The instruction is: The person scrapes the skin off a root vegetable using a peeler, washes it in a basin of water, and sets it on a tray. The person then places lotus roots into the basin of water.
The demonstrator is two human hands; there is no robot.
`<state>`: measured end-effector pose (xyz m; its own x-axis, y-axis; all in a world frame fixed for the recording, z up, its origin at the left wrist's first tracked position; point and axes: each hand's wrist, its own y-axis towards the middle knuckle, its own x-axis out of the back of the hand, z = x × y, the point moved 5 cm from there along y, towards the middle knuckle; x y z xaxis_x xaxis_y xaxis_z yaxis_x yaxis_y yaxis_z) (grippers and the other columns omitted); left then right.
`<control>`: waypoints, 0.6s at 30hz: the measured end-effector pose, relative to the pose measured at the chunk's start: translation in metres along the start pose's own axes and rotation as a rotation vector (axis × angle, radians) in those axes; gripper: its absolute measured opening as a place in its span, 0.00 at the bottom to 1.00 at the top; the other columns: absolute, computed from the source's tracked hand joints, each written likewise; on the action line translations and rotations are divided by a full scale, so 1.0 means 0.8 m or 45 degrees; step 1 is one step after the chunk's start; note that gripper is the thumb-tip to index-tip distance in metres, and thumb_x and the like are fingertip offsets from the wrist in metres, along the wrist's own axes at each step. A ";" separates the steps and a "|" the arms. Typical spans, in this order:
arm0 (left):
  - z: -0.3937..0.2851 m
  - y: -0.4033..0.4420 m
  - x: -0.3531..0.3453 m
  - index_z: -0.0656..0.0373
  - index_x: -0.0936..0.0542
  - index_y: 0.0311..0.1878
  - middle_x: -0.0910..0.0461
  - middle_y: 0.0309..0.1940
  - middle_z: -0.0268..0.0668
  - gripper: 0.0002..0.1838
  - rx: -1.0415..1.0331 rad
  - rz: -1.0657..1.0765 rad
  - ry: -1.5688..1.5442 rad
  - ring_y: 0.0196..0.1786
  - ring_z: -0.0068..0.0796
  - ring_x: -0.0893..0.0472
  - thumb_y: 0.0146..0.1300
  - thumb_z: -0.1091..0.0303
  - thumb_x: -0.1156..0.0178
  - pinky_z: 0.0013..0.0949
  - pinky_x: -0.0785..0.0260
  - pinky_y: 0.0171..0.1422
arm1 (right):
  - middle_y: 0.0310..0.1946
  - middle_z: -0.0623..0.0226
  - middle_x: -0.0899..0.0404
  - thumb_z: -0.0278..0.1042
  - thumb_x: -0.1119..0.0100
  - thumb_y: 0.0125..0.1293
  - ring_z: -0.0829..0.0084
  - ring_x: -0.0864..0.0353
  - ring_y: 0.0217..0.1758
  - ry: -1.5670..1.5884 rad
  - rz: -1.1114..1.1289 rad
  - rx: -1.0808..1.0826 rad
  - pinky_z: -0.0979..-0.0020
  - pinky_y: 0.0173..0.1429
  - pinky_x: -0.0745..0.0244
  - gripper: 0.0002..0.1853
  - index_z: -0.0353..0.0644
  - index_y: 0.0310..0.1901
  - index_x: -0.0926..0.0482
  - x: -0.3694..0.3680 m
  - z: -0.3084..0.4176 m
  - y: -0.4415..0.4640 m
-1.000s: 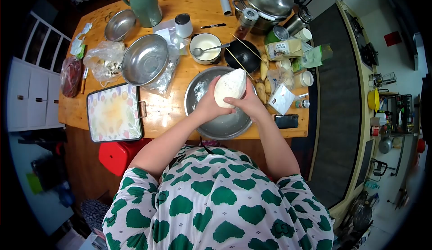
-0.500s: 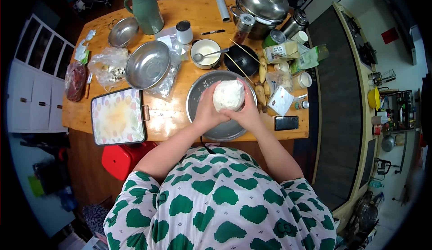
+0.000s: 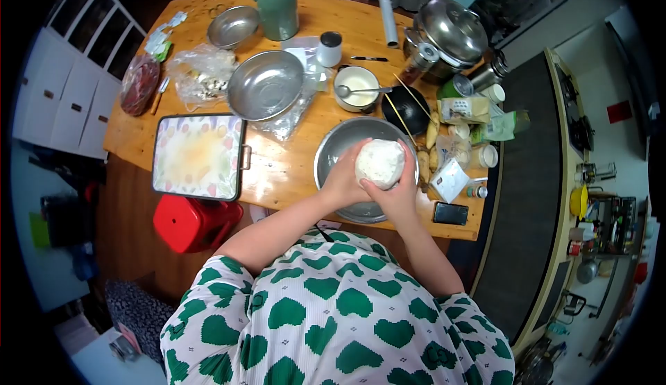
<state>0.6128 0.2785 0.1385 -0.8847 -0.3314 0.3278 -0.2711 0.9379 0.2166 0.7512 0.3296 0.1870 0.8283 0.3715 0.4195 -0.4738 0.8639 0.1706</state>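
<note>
A round, pale ball of dough (image 3: 380,164) is held above a large grey metal bowl (image 3: 329,150) near the table's front edge. My left hand (image 3: 345,179) cups the dough from the left, fingers wrapped along its side. On the other side my right hand (image 3: 397,192) grips the dough, its thumb across the lower front. White smears show on the bowl's inner wall. Behind the bowl stand a pot (image 3: 356,80) of white contents with a spoon in it and a black bowl (image 3: 409,112) with chopsticks across it.
A floral tray (image 3: 198,156), a steel basin (image 3: 266,85), a smaller bowl (image 3: 234,27) and a green jug (image 3: 277,7) lie to the left. On the right are a phone (image 3: 451,213), bananas (image 3: 432,132), packets and a big lidded pot (image 3: 452,31). A red stool (image 3: 182,223) stands below the tray.
The dough has gone from an elongated, tilted shape to a rounder one, still between both hands. The view has turned, so the table and bowl appear shifted.
</note>
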 end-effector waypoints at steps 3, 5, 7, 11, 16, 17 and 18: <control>0.005 -0.007 0.014 0.62 0.40 0.77 0.28 0.68 0.54 0.61 0.051 0.075 -0.063 0.70 0.56 0.25 0.41 0.55 0.16 0.46 0.33 0.75 | 0.70 0.50 0.34 0.36 0.16 0.47 0.52 0.31 0.74 0.024 -0.015 -0.082 0.55 0.76 0.34 0.56 0.39 0.76 0.41 -0.017 -0.010 0.000; 0.009 -0.010 0.021 0.62 0.43 0.78 0.29 0.69 0.54 0.62 0.004 0.016 -0.147 0.71 0.55 0.25 0.43 0.55 0.16 0.44 0.33 0.75 | 0.68 0.49 0.33 0.36 0.16 0.47 0.51 0.31 0.73 -0.082 -0.007 0.000 0.55 0.75 0.33 0.55 0.39 0.76 0.40 -0.030 0.003 0.005; -0.006 -0.012 0.053 0.60 0.37 0.76 0.26 0.66 0.53 0.58 0.017 -0.021 -0.204 0.69 0.53 0.24 0.40 0.57 0.17 0.44 0.32 0.75 | 0.67 0.49 0.33 0.37 0.15 0.46 0.50 0.31 0.72 -0.101 0.003 0.032 0.55 0.75 0.33 0.56 0.39 0.76 0.40 -0.042 0.041 0.005; 0.011 -0.030 0.135 0.60 0.39 0.77 0.27 0.67 0.53 0.59 0.082 -0.137 -0.160 0.70 0.51 0.24 0.41 0.58 0.18 0.44 0.31 0.74 | 0.69 0.49 0.33 0.37 0.15 0.48 0.52 0.30 0.73 -0.019 0.202 0.027 0.56 0.76 0.33 0.56 0.39 0.77 0.42 -0.111 0.085 0.026; 0.076 -0.082 0.275 0.63 0.43 0.78 0.26 0.67 0.53 0.62 0.308 -0.227 -0.109 0.70 0.49 0.23 0.40 0.57 0.17 0.42 0.31 0.74 | 0.70 0.48 0.33 0.40 0.18 0.56 0.57 0.31 0.74 0.407 0.564 -0.218 0.60 0.75 0.31 0.54 0.33 0.76 0.46 -0.296 0.065 0.053; 0.088 -0.095 0.305 0.65 0.43 0.78 0.25 0.66 0.53 0.63 0.357 -0.248 -0.071 0.69 0.49 0.23 0.40 0.56 0.16 0.42 0.30 0.73 | 0.70 0.48 0.33 0.41 0.19 0.58 0.58 0.30 0.73 0.433 0.664 -0.322 0.60 0.74 0.30 0.53 0.33 0.76 0.45 -0.339 0.061 0.057; 0.107 -0.109 0.332 0.66 0.44 0.77 0.24 0.65 0.54 0.64 0.484 -0.231 -0.066 0.69 0.48 0.22 0.39 0.55 0.15 0.41 0.29 0.72 | 0.69 0.48 0.33 0.42 0.20 0.59 0.58 0.29 0.72 0.462 0.730 -0.368 0.61 0.73 0.29 0.51 0.33 0.75 0.44 -0.381 0.060 0.059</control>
<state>0.3691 0.1172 0.1281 -0.8250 -0.4983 0.2666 -0.5363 0.8391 -0.0913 0.4621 0.2404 0.1098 0.5447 0.8376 0.0426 -0.8059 0.5367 -0.2499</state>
